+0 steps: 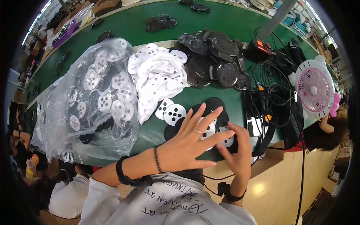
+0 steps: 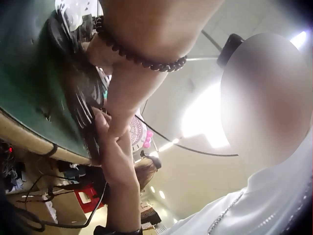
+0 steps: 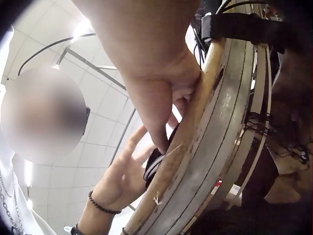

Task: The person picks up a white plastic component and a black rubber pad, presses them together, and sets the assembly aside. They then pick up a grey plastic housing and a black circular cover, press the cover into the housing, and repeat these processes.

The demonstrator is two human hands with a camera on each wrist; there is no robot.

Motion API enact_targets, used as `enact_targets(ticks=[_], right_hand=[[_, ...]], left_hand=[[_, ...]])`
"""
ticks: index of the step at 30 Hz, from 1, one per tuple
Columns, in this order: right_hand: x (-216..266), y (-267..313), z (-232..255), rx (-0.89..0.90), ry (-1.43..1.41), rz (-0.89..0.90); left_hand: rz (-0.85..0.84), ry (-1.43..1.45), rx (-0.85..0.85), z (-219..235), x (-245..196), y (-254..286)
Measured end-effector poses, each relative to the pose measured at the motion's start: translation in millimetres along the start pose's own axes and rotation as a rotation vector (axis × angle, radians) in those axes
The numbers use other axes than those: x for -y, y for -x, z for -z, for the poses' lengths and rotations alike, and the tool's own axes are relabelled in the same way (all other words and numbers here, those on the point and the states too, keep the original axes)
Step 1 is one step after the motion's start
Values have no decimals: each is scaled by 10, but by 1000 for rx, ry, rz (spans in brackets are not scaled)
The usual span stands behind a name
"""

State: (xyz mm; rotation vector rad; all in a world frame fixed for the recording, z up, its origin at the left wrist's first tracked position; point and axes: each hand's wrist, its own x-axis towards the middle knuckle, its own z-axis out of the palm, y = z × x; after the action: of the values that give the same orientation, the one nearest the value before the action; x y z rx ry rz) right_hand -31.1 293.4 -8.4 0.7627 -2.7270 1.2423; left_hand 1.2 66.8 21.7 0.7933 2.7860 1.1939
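Note:
My left hand [image 1: 189,144] spreads over a group of black discs [image 1: 222,117] and white discs with black dots [image 1: 207,131], its fingers straight. At the group's right edge, my right hand [image 1: 240,152] has its thumb and fingers bent round the discs. The right wrist view shows the right thumb against the edge of stacked black discs [image 3: 154,169], with the left hand [image 3: 120,178] beyond. In the left wrist view, the right hand [image 2: 116,156] meets the disc edges beside the left hand. More white dotted discs [image 1: 175,114] lie left of the group.
A clear plastic bag [image 1: 93,93] of white discs covers the left side. Behind lie a white disc pile [image 1: 159,71] and dark round parts [image 1: 210,56]. Black cables [image 1: 272,82] and a pink-and-white fan [image 1: 314,88] stand right. The table edge [image 3: 183,132] runs beside the hands.

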Motion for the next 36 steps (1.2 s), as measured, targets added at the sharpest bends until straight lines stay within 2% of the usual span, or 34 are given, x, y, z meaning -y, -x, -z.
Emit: enact_targets(ticks=[2, 4, 7, 8, 10, 12, 14, 15, 18, 20, 21, 22, 24, 25, 26, 28, 29, 30, 32, 33, 34, 36], right_hand=[[45, -56, 49, -38, -27, -21], [110, -129, 128, -44, -28, 26], [287, -307, 201, -39, -54, 125], [364, -381, 229, -31, -52, 130], [544, -567, 259, 73, -119, 236], [673, -769, 284, 88, -135, 293], [738, -965, 294, 179, -164, 326], [759, -1067, 257, 143, -180, 377], [796, -1286, 201, 190, -204, 330], [819, -1390, 162, 228, -218, 295], [833, -1433, 135, 268, -235, 264], [847, -1468, 96, 310, -254, 235], [895, -1487, -17, 350, -341, 194], [927, -1487, -82, 386, -425, 152], [927, -1493, -178, 296, -351, 318], [916, -1485, -309, 196, -266, 437], [891, -1473, -341, 204, -271, 434], [855, -1462, -359, 155, -256, 427], [788, -1454, -400, 121, -246, 418], [758, -1448, -428, 98, -296, 366], [727, -1440, -451, 74, -346, 315], [629, -1423, -485, 108, -612, 89]], left_hand=[[-8, 6, -58, 149, 94, 143], [179, -134, -66, 347, 288, 290], [245, -282, -4, 555, 443, 382], [250, -279, -11, 580, 483, 383], [151, -359, -14, 632, 564, 352], [125, -390, -37, 716, 501, 310], [181, -330, -67, 783, 439, 302], [178, -329, -70, 808, 433, 314], [259, -278, -82, 873, 403, 329], [277, -368, -368, 903, 358, 328], [207, -409, -424, 910, 407, 337], [210, -409, -423, 901, 393, 321], [456, 150, -557, 865, 299, 262], [472, 258, -597, 859, 282, 227], [480, 253, -603, 833, 288, 206], [486, 641, -630, 781, 319, 203], [472, 773, -597, 810, 341, 201], [481, 777, -601, 814, 361, 201], [319, 741, -549, 801, 411, 212], [373, 810, -449, 824, 465, 263], [386, 813, -452, 864, 507, 282], [165, 59, -240, 982, 544, 290]])
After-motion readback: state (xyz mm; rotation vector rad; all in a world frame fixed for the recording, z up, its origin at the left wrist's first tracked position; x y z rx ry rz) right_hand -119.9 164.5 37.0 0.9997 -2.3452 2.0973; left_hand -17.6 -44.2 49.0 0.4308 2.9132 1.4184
